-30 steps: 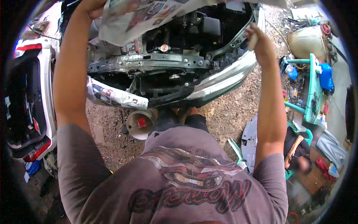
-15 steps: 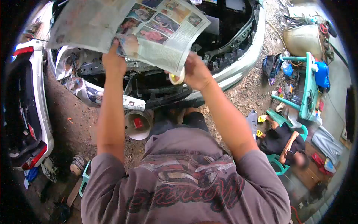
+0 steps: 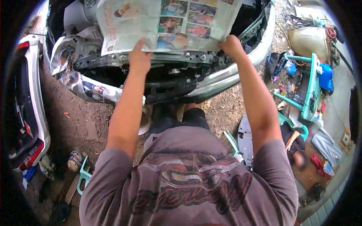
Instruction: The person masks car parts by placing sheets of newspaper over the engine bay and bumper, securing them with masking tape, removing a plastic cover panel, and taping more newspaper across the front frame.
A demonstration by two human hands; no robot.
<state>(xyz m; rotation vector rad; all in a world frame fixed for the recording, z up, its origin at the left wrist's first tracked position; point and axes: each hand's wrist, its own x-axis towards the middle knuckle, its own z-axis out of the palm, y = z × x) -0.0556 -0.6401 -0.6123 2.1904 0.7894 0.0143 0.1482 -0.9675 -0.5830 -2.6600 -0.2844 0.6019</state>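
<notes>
A spread newspaper sheet (image 3: 151,26) lies over the front of a car's open engine bay, its lower edge along the black metal crossbar (image 3: 166,59). My left hand (image 3: 140,60) grips that lower edge near its middle, one finger on top of the paper. At the lower right corner, my right hand (image 3: 232,47) is closed on the sheet; its fingertips are partly hidden. No tape roll shows now. More newspaper (image 3: 94,90) wraps the car's left front corner, below a crumpled piece (image 3: 88,35).
A white car (image 3: 39,113) stands at the left. A bucket (image 3: 146,120) is beside my legs. To the right are an overturned green table (image 3: 310,90), a tank (image 3: 311,37), a grey panel (image 3: 245,137) and a person (image 3: 296,141) by a green chair.
The newspaper has come down flatter onto the car front. Both hands have shifted right, the right one higher along the edge. The tape roll seen at my right hand is out of sight.
</notes>
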